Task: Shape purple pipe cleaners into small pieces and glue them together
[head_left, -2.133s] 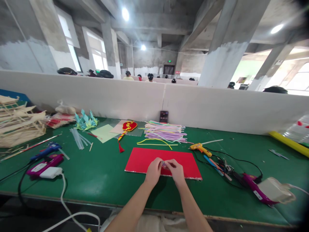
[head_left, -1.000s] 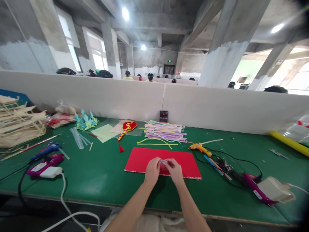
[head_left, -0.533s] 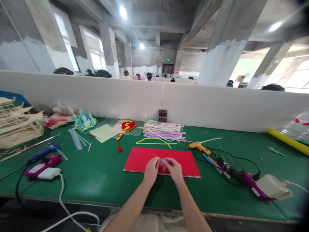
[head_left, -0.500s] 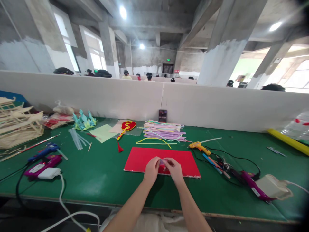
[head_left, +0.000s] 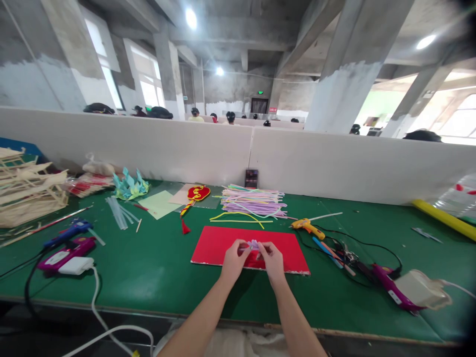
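Note:
Both my hands meet over a red sheet (head_left: 286, 248) that lies flat on the green table (head_left: 156, 267). My left hand (head_left: 233, 259) and my right hand (head_left: 271, 258) are closed in a pinch on a small pale purple fuzzy piece (head_left: 254, 244), held between the fingertips just above the sheet. Behind the sheet lies a pile of pastel pipe cleaners (head_left: 253, 201), with loose yellow ones (head_left: 238, 216) in front of it.
A yellow glue gun (head_left: 307, 228), cables, pens and a purple glue gun (head_left: 390, 287) lie to the right. Blue (head_left: 69, 232) and purple glue guns (head_left: 63, 254) with a white adapter lie to the left. A red tassel ornament (head_left: 195, 196), paper crafts and a wooden stick model (head_left: 29, 193) stand at the back left. White partition (head_left: 334, 163) behind; people beyond it.
My hands have shifted slightly forward over the red sheet and the purple piece now sticks up a little between the fingertips. Nothing else on the table has moved.

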Motion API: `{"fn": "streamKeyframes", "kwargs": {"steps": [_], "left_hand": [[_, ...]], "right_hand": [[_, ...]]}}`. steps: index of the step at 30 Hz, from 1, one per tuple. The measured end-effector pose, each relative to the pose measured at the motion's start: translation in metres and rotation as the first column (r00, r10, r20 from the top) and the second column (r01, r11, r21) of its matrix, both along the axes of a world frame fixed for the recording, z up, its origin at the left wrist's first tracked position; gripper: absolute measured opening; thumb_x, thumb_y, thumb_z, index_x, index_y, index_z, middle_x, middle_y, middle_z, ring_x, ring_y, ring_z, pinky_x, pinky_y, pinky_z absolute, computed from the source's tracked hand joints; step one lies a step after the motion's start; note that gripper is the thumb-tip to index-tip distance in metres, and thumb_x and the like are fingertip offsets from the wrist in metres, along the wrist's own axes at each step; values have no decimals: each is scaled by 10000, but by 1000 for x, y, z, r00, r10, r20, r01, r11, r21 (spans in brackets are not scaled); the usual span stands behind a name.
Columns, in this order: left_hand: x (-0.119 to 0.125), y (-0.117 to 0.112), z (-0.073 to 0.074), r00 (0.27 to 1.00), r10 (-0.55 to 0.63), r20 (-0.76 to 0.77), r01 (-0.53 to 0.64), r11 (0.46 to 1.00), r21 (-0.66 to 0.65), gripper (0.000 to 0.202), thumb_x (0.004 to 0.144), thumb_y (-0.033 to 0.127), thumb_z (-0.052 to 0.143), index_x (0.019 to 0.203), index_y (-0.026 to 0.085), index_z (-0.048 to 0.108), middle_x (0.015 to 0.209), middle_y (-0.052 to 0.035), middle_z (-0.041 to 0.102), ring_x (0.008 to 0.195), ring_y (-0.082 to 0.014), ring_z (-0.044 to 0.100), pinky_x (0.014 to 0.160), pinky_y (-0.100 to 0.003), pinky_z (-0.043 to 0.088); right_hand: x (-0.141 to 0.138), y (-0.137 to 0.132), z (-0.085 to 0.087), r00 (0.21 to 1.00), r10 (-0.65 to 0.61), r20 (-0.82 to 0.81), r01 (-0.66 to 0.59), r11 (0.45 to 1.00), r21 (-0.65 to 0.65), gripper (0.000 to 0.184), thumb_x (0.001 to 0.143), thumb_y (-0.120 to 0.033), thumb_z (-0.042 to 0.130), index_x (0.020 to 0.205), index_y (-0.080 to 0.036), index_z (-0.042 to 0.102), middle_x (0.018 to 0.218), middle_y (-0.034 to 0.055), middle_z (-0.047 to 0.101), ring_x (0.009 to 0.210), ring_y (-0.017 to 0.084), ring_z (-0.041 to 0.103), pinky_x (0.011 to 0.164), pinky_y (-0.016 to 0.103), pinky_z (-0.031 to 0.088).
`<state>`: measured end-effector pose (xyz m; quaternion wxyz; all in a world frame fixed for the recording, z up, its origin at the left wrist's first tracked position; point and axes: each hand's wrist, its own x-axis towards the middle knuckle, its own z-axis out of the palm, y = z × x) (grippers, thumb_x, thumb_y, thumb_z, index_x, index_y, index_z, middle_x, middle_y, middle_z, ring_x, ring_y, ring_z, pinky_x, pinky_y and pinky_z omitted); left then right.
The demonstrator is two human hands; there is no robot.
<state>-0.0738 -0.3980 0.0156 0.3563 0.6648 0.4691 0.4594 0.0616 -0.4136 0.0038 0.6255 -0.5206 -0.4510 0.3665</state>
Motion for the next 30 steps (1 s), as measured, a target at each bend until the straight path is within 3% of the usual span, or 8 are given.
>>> {"fn": "streamKeyframes", "kwargs": {"steps": [5, 15, 19, 30], "left_hand": [[-1, -1, 2, 997, -76, 32, 77, 997, -14, 143, 738, 311, 562, 661, 193, 584, 639, 13, 625, 648, -159, 584, 655, -264, 439], [0, 5, 1, 973, -99, 211, 125, 986, -113, 192, 747, 341, 543, 737, 157, 600, 673, -39, 680, 669, -187, 646, 665, -285, 499], [-1, 7, -3, 971, -70, 229, 107, 982, -156, 229, 737, 368, 548, 744, 150, 618, 676, -39, 690, 659, -194, 647, 616, -280, 503], [-1, 7, -3, 962, -75, 264, 125, 976, -178, 234, 750, 341, 536, 797, 139, 645, 741, -56, 701, 711, -206, 654, 671, -302, 512]], "right_hand": [[1, 1, -1, 999, -35, -36, 36, 999, 7, 345, 728, -510, 548, 743, -166, 572, 506, -23, 559, 459, 134, 551, 505, 267, 485], [-1, 3, -3, 1000, 6, 25, -6, 1000, 0, 351, 700, -525, 571, 711, -175, 568, 513, -3, 587, 482, 159, 573, 545, 294, 485], [-2, 0, 0, 998, 22, 58, -22, 1000, -2, 338, 694, -519, 584, 702, -181, 576, 521, 3, 597, 496, 165, 575, 558, 291, 466], [-3, -2, 1, 993, 38, 113, -37, 999, -15, 357, 701, -539, 564, 689, -183, 570, 530, -9, 562, 472, 147, 533, 495, 266, 440]]}}
